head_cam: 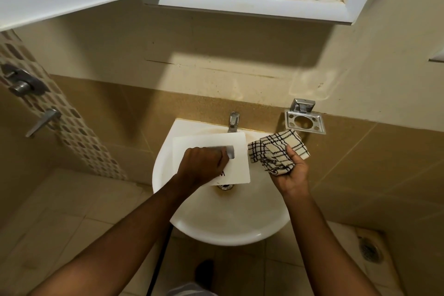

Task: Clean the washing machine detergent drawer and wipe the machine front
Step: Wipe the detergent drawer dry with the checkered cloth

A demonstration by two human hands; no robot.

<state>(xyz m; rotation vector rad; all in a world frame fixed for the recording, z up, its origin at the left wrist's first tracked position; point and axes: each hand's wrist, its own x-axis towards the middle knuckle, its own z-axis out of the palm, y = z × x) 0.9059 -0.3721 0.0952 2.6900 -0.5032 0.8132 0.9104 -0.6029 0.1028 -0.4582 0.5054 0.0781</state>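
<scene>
Left of frame: a shower valve (pixel 23 82) and lever (pixel 43 122) are mounted on the tiled wall, well apart from the work.

Centre: the left hand (pixel 204 163) is clenched around the drawer (pixel 204 140), fingers curled at a grey recess near its middle. The drawer shows as a flat white piece held over the sink (pixel 230 238), below the tap (pixel 233 120) and covering part of the drain (pixel 225 186). Dark lettering on it is partly hidden by the hand. No running water is visible.

Right of centre: the right hand (pixel 292 175) lies palm up, fingers closed on a bunched checked cloth (pixel 276 149), just beside the drawer's right edge and not touching it. A chrome holder (pixel 305 122) is on the wall behind. A white cabinet (pixel 264 5) hangs above.

Assessment: the step in hand appears to be wiping the drawer at the sink; the machine front is not in view and is presumably not yet done.

Recommendation: keep the drawer over the sink so drips fall inside. Shift the grip to an edge, since the holding fingers cover the recess where residue is likely to collect. Fold the cloth to a flat pad, wipe in one direction, and work a corner into the recess.

Risk: a wet drawer may slip in a one-handed hold.
</scene>
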